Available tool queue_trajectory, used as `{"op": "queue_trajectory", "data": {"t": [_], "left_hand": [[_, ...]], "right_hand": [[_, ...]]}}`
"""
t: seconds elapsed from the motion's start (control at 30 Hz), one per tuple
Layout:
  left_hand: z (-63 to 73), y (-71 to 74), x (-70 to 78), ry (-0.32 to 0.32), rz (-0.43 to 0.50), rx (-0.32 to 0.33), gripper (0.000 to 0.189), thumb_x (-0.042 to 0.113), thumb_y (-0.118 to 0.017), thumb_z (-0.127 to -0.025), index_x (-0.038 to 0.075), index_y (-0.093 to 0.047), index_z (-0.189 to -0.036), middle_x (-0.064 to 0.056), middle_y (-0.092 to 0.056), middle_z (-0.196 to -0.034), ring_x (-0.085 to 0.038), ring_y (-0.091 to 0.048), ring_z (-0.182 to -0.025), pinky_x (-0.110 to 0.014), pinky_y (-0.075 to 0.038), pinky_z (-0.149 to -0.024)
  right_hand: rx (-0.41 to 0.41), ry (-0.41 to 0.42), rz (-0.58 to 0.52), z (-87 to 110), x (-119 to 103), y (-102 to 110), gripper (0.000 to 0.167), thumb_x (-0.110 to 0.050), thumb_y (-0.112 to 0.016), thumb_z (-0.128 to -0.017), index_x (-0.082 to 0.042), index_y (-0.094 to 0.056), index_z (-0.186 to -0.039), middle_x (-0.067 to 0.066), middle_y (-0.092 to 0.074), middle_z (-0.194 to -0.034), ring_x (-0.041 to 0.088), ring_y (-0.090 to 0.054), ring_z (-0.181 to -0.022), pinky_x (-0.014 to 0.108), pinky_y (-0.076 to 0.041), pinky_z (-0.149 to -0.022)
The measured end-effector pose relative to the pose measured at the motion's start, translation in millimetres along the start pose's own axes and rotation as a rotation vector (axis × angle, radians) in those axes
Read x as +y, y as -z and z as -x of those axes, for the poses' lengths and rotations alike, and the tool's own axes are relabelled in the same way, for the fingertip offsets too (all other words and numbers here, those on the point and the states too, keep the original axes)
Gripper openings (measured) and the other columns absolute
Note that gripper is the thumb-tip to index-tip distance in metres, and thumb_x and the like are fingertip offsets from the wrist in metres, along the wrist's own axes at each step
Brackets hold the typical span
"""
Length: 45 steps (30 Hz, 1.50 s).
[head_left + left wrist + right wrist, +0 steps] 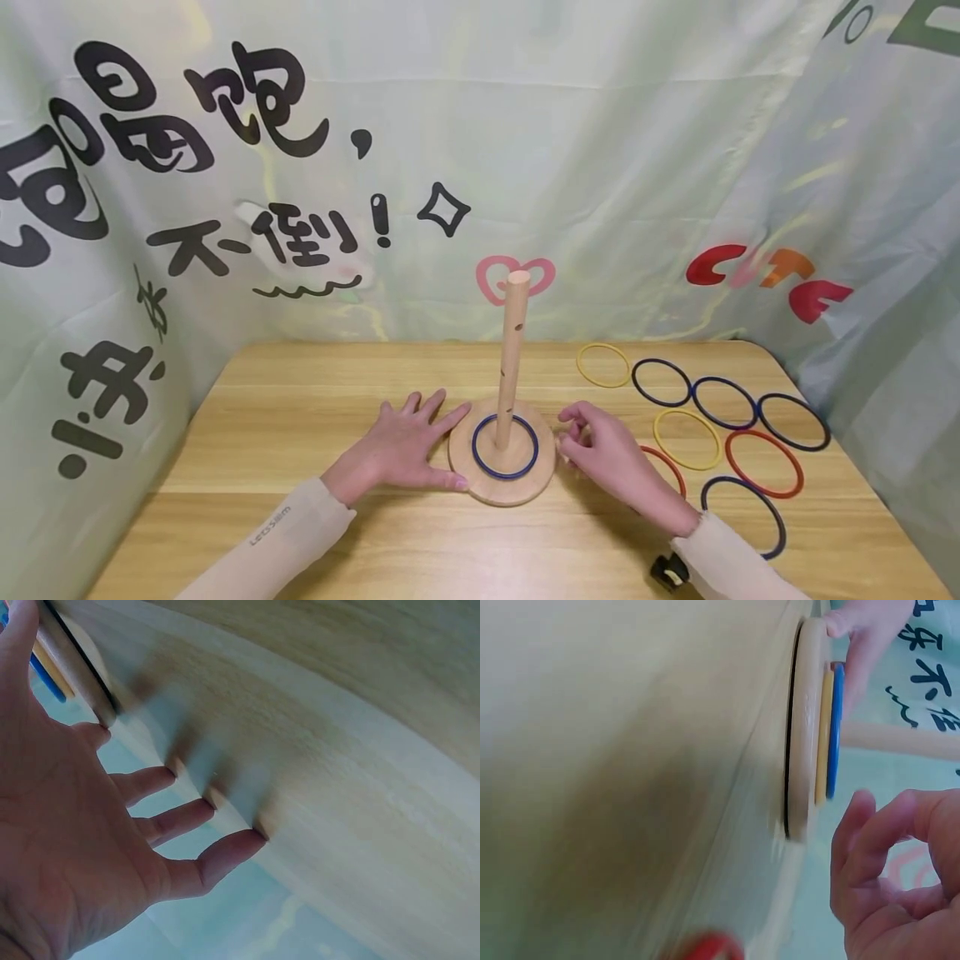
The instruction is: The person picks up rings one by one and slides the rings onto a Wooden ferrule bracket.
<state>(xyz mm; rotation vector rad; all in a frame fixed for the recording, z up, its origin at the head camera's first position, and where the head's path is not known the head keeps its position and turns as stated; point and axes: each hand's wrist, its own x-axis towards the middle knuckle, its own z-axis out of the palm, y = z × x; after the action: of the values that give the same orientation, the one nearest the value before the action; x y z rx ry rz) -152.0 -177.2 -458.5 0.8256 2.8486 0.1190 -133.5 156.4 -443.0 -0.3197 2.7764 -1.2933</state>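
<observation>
A round wooden base (506, 493) carries an upright wooden pole (512, 358) with small holes in it. Around the pole's foot lies a blue ring (506, 477); in the right wrist view a yellow ring (824, 739) shows beneath it. My left hand (401, 446) is spread flat beside the base, its thumb and index fingertips at the rim. To the right of the base hovers my right hand (603, 446), fingers loosely bent and holding nothing.
On the right of the wooden table (300, 433) lie several rings: yellow (603, 387), dark blue (662, 360) and red (764, 431). One red ring (678, 472) is partly behind the right hand. A small black device (670, 572) sits at the right wrist. Printed cloth (600, 167) hangs behind.
</observation>
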Motion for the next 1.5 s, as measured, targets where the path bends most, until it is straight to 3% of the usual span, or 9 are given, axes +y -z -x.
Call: {"op": "queue_trajectory", "data": {"t": [0.2, 0.37, 0.47, 0.6, 0.8, 0.97, 1.07, 1.27, 1.5], "left_hand": [[0.2, 2.0, 0.2, 0.001, -0.001, -0.003, 0.115, 0.097, -0.057, -0.083, 0.033, -0.029, -0.175, -0.022, -0.03, -0.175, -0.058, -0.035, -0.151, -0.088, -0.034, -0.101], [0.9, 4.4, 1.9, 0.0, 0.004, -0.004, 0.114, 0.095, -0.059, -0.084, 0.034, -0.03, -0.175, -0.023, -0.03, -0.174, -0.059, -0.036, -0.15, -0.089, -0.035, -0.099], [1.1, 5.7, 3.2, 0.001, 0.008, -0.007, 0.114, 0.095, -0.06, -0.084, 0.034, -0.03, -0.175, -0.024, -0.03, -0.174, -0.06, -0.036, -0.15, -0.089, -0.035, -0.098], [0.7, 6.4, 3.7, 0.006, 0.007, -0.013, 0.114, 0.095, -0.06, -0.083, 0.034, -0.03, -0.175, -0.023, -0.03, -0.174, -0.06, -0.036, -0.15, -0.089, -0.035, -0.098], [0.1, 6.1, 3.3, 0.011, -0.001, -0.016, 0.114, 0.096, -0.059, -0.083, 0.034, -0.03, -0.175, -0.023, -0.029, -0.175, -0.06, -0.036, -0.15, -0.089, -0.035, -0.099], [0.2, 4.6, 3.3, 0.005, 0.002, -0.013, 0.115, 0.096, -0.059, -0.083, 0.034, -0.03, -0.175, -0.023, -0.03, -0.174, -0.058, -0.037, -0.15, -0.088, -0.036, -0.099], [0.0, 3.3, 3.2, 0.004, 0.003, -0.013, 0.115, 0.097, -0.058, -0.082, 0.034, -0.03, -0.175, -0.023, -0.029, -0.175, -0.058, -0.036, -0.15, -0.088, -0.036, -0.099], [-0.3, 3.0, 3.5, 0.0, -0.005, -0.011, 0.115, 0.097, -0.057, -0.083, 0.034, -0.029, -0.175, -0.023, -0.029, -0.175, -0.058, -0.036, -0.15, -0.088, -0.036, -0.099], [0.1, 4.5, 4.5, 0.007, -0.016, -0.015, 0.115, 0.096, -0.058, -0.083, 0.034, -0.029, -0.175, -0.022, -0.03, -0.174, -0.057, -0.037, -0.15, -0.087, -0.037, -0.099]], "right_hand": [[0.056, 0.016, 0.118, 26.4, 19, 25, 0.024, -0.008, -0.08, -0.096, -0.003, -0.072, -0.118, -0.001, -0.063, -0.095, 0.012, -0.06, -0.073, 0.028, -0.051, -0.067], [0.046, -0.029, 0.212, 46.6, 34, 39, 0.025, -0.016, -0.087, -0.093, -0.008, -0.073, -0.112, -0.002, -0.064, -0.096, 0.013, -0.055, -0.072, 0.029, -0.047, -0.065], [0.013, -0.073, 0.281, 53.9, 42, 45, 0.027, -0.023, -0.09, -0.091, -0.01, -0.073, -0.108, -0.001, -0.065, -0.098, 0.015, -0.056, -0.08, 0.035, -0.05, -0.073], [-0.049, -0.132, 0.339, 56.6, 50, 49, 0.033, -0.029, -0.092, -0.089, -0.008, -0.073, -0.106, 0.0, -0.065, -0.098, 0.019, -0.058, -0.089, 0.044, -0.052, -0.081], [-0.078, -0.128, 0.368, 55.6, 50, 44, 0.019, -0.021, -0.09, -0.09, -0.015, -0.072, -0.09, -0.004, -0.061, -0.088, 0.016, -0.053, -0.08, 0.039, -0.049, -0.075], [-0.082, -0.12, 0.379, 55.4, 44, 37, 0.019, -0.015, -0.086, -0.088, -0.019, -0.069, -0.081, -0.008, -0.059, -0.079, 0.013, -0.051, -0.072, 0.034, -0.046, -0.068], [-0.084, -0.084, 0.358, 56.8, 40, 32, 0.021, -0.013, -0.087, -0.087, -0.019, -0.068, -0.081, -0.01, -0.058, -0.075, 0.01, -0.051, -0.069, 0.031, -0.045, -0.067], [-0.095, 0.106, 0.289, 65.6, 28, 28, 0.025, -0.007, -0.086, -0.084, -0.021, -0.065, -0.084, -0.018, -0.057, -0.073, -0.001, -0.05, -0.065, 0.024, -0.047, -0.06], [-0.024, 0.27, 0.274, 71.3, 1, 26, 0.027, -0.002, -0.079, -0.078, -0.023, -0.065, -0.088, -0.022, -0.051, -0.073, -0.004, -0.048, -0.065, 0.022, -0.044, -0.057]]}}
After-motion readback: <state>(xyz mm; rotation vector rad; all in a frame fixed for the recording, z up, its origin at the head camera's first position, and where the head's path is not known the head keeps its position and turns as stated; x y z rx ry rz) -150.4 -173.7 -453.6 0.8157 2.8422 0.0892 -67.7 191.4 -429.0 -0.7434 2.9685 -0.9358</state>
